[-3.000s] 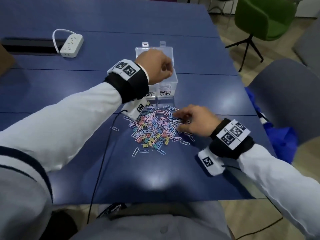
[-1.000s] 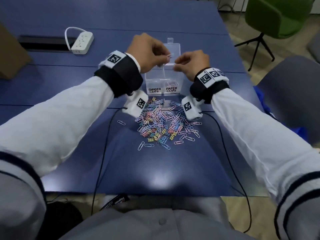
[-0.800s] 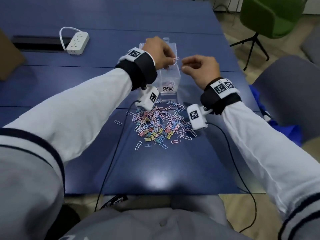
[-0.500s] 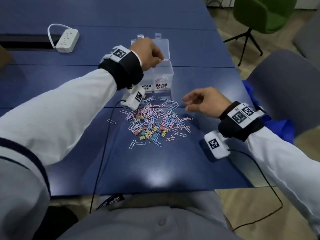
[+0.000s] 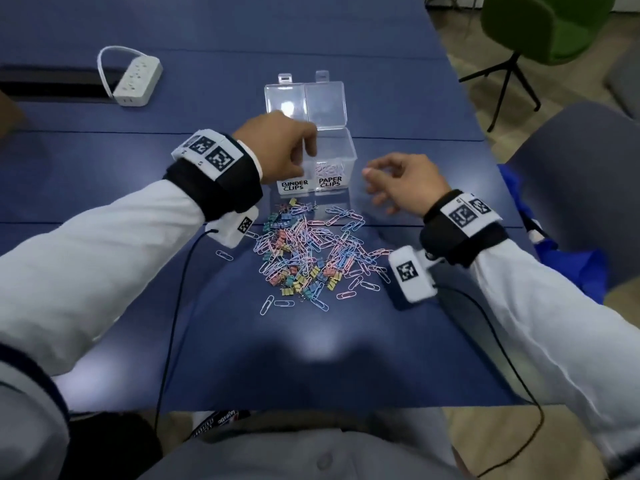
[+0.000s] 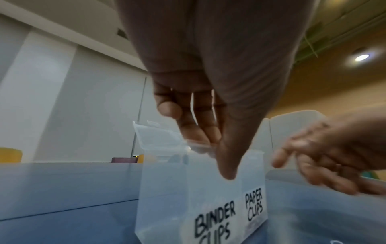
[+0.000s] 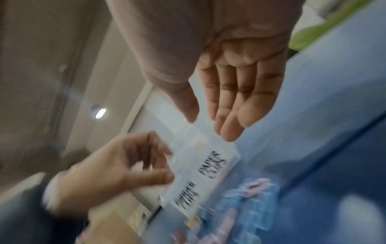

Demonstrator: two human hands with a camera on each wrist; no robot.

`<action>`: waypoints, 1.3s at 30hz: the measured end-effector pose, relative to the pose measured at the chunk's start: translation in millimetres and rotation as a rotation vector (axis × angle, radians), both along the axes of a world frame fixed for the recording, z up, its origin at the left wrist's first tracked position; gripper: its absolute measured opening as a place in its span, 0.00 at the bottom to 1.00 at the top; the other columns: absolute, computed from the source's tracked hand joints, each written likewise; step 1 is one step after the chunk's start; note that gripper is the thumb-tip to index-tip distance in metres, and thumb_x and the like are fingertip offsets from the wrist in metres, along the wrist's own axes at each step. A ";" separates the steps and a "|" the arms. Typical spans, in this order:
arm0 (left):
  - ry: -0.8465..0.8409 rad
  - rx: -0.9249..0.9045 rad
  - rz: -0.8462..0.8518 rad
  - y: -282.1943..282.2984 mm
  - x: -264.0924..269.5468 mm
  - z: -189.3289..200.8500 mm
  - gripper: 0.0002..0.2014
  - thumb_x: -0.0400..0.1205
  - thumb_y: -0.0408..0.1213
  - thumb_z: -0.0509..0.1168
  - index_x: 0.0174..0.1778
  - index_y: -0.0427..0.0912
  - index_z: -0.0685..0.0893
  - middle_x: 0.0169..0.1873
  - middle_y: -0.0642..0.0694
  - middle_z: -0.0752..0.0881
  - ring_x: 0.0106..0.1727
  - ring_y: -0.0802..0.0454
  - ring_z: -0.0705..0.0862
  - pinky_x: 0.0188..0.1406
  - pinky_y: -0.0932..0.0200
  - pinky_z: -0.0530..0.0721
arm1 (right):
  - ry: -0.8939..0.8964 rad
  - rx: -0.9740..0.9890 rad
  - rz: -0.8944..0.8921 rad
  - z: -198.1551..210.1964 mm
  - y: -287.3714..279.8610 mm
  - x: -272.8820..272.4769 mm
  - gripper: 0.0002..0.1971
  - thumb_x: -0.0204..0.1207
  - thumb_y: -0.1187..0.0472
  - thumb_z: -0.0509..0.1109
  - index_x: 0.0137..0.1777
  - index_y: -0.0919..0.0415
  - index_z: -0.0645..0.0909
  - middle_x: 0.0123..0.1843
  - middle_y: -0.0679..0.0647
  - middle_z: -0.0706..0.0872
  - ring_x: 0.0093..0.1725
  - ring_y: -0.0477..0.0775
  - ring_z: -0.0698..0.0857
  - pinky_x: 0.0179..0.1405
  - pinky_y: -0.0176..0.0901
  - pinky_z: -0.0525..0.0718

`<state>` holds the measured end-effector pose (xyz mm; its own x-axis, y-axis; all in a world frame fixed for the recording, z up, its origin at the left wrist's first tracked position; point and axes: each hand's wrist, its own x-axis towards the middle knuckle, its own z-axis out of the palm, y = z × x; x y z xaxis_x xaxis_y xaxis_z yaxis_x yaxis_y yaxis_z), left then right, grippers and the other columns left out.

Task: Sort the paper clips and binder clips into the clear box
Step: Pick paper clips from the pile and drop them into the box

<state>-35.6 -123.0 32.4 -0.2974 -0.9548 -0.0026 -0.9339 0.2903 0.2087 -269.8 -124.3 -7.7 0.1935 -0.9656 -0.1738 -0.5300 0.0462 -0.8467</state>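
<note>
power strip (image 5: pixel 138 80) is seen far left. left hand (image 5: pixel 277 147) is held over the binder clips side of the clear box (image 5: pixel 313 161), fingers curled, nothing seen pinched. right hand (image 5: pixel 401 183), empty and loosely spread, has been pulled back from the box: one clip delivered. clip pile (image 5: pixel 311 254) is left mostly unsorted.

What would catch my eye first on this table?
Probably the colourful heap of clips in the middle of the blue table. Just behind it stands a clear box, lid open, labelled BINDER CLIPS and PAPER CLIPS, with the left hand over its binder side and the right hand beside it.
</note>
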 end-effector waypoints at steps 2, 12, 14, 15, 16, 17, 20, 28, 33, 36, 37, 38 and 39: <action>0.022 -0.027 -0.046 2.4 -0.1 -3.9 0.09 0.71 0.37 0.75 0.43 0.51 0.83 0.32 0.56 0.85 0.36 0.54 0.81 0.44 0.53 0.85 | -0.162 0.108 -0.040 7.1 -11.0 12.8 0.12 0.80 0.51 0.68 0.56 0.59 0.80 0.43 0.60 0.88 0.25 0.48 0.86 0.20 0.37 0.81; 0.070 -0.143 -0.294 33.4 19.1 -30.7 0.06 0.71 0.31 0.76 0.38 0.43 0.85 0.34 0.48 0.84 0.33 0.51 0.79 0.39 0.49 0.85 | -0.110 0.020 -0.042 -5.8 21.0 17.9 0.07 0.73 0.52 0.77 0.43 0.53 0.84 0.39 0.56 0.91 0.31 0.53 0.91 0.29 0.45 0.88; 0.073 -0.143 -0.302 35.5 18.8 -33.4 0.06 0.70 0.31 0.76 0.37 0.43 0.86 0.34 0.48 0.85 0.33 0.50 0.81 0.38 0.47 0.85 | -0.105 0.012 -0.043 -6.1 24.7 18.2 0.08 0.72 0.53 0.78 0.43 0.54 0.84 0.38 0.56 0.91 0.32 0.54 0.91 0.31 0.48 0.89; 0.072 -0.140 -0.301 36.0 18.5 -33.7 0.06 0.70 0.31 0.76 0.37 0.43 0.86 0.34 0.48 0.85 0.33 0.50 0.81 0.39 0.47 0.86 | -0.102 0.009 -0.043 -6.0 26.0 18.2 0.08 0.72 0.53 0.78 0.43 0.55 0.84 0.38 0.56 0.91 0.33 0.54 0.91 0.31 0.49 0.90; 0.069 -0.137 -0.296 35.8 18.2 -33.6 0.06 0.71 0.31 0.76 0.37 0.43 0.86 0.34 0.48 0.85 0.33 0.50 0.81 0.39 0.46 0.86 | -0.099 0.006 -0.042 -5.8 26.6 17.9 0.08 0.72 0.54 0.78 0.44 0.55 0.84 0.38 0.56 0.91 0.33 0.54 0.91 0.32 0.50 0.90; 0.066 -0.135 -0.289 35.9 17.6 -33.4 0.06 0.71 0.32 0.76 0.37 0.44 0.86 0.34 0.49 0.85 0.33 0.51 0.79 0.40 0.47 0.85 | -0.096 0.003 -0.041 -5.1 27.4 17.1 0.08 0.72 0.54 0.78 0.44 0.56 0.84 0.38 0.56 0.91 0.33 0.54 0.91 0.32 0.50 0.90; 0.065 -0.132 -0.272 34.1 16.4 -31.3 0.05 0.72 0.33 0.75 0.38 0.44 0.86 0.34 0.50 0.84 0.33 0.54 0.77 0.41 0.49 0.85 | -0.109 -0.016 -0.038 -2.3 27.4 13.9 0.06 0.73 0.56 0.78 0.45 0.56 0.85 0.38 0.57 0.92 0.34 0.55 0.92 0.32 0.49 0.90; 0.221 -0.088 -0.126 13.0 11.8 -16.9 0.06 0.73 0.36 0.76 0.43 0.45 0.87 0.38 0.51 0.88 0.36 0.57 0.82 0.44 0.62 0.80 | 0.358 -0.105 0.154 -6.6 25.6 3.0 0.13 0.74 0.62 0.70 0.56 0.50 0.88 0.46 0.47 0.85 0.47 0.48 0.84 0.51 0.36 0.78; 0.243 -0.029 -0.073 9.1 7.7 -11.5 0.07 0.73 0.36 0.76 0.44 0.47 0.86 0.38 0.50 0.88 0.38 0.56 0.83 0.45 0.58 0.83 | 0.665 -0.183 0.440 -3.8 35.8 18.9 0.23 0.75 0.64 0.66 0.71 0.51 0.79 0.57 0.57 0.74 0.56 0.58 0.78 0.58 0.46 0.77; 0.206 -0.070 -0.086 15.2 8.9 -13.4 0.11 0.73 0.41 0.75 0.49 0.47 0.85 0.44 0.49 0.85 0.42 0.54 0.82 0.48 0.54 0.83 | 0.704 -0.200 0.547 -7.7 43.9 26.0 0.25 0.75 0.65 0.65 0.72 0.50 0.77 0.62 0.58 0.75 0.61 0.61 0.78 0.60 0.51 0.80; 0.185 -0.107 -0.095 18.2 11.2 -14.8 0.14 0.73 0.44 0.75 0.52 0.47 0.84 0.48 0.48 0.83 0.44 0.53 0.81 0.49 0.55 0.82 | 0.703 -0.208 0.562 -7.4 45.8 27.2 0.25 0.74 0.65 0.65 0.73 0.50 0.77 0.62 0.58 0.75 0.61 0.60 0.79 0.61 0.52 0.80; 0.165 -0.150 -0.096 21.6 13.8 -15.5 0.16 0.73 0.46 0.74 0.54 0.48 0.82 0.50 0.48 0.81 0.45 0.53 0.79 0.49 0.56 0.79 | 0.697 -0.224 0.561 -6.2 46.5 28.4 0.25 0.74 0.65 0.65 0.72 0.50 0.77 0.62 0.57 0.76 0.61 0.60 0.79 0.61 0.51 0.80; 0.151 -0.195 -0.092 25.4 16.6 -15.4 0.15 0.74 0.47 0.72 0.55 0.49 0.82 0.50 0.48 0.80 0.45 0.53 0.78 0.49 0.56 0.78 | 0.684 -0.248 0.548 -3.9 46.3 30.0 0.25 0.75 0.65 0.65 0.72 0.50 0.78 0.61 0.57 0.76 0.61 0.60 0.79 0.59 0.48 0.79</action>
<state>-19.0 -97.6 17.0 -0.3664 -0.9015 0.2301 -0.8641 0.4214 0.2751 -239.8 -78.0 -11.6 0.5675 -0.7937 -0.2192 -0.8144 -0.5019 -0.2912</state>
